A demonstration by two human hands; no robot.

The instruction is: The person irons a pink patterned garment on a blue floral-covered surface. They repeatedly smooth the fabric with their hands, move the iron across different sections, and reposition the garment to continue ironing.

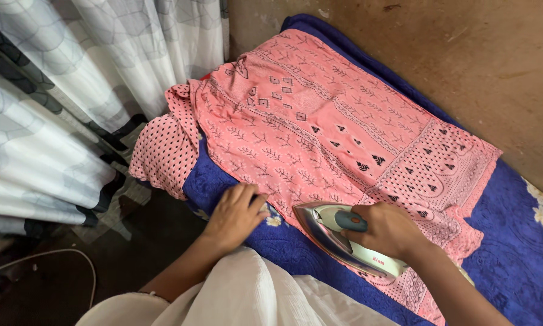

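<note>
Right hand [387, 230]: wrapped around the teal handle of an electric iron [338, 238]; the fingers [368, 212] are curled tight together over the grip, the thumb hidden beneath it.
Iron: held tilted on its edge, so that the shiny soleplate is seen facing toward the left hand; its tip is pointed away from the right fingers, toward the near hem of the cloth.
Left hand [234, 216]: laid palm down at the near edge of the pink garment [320, 121]; the fingers [245, 196] are held close together and slightly bent, the tips pressed on the fabric edge where it meets the blanket.
Pink garment: spread flat beyond both sets of fingertips, patterned with small dark motifs; one sleeve is draped off the edge, beyond and to the left of the left fingers.
Blue blanket [507, 253]: seen under the garment, exposed between the two hands and to the right of the right wrist.
Curtain [54, 121]: hung well to the left of the left fingers, pale with grey bands.
Cord [72, 256]: a thin white line lying on the dark floor, behind the left forearm.
</note>
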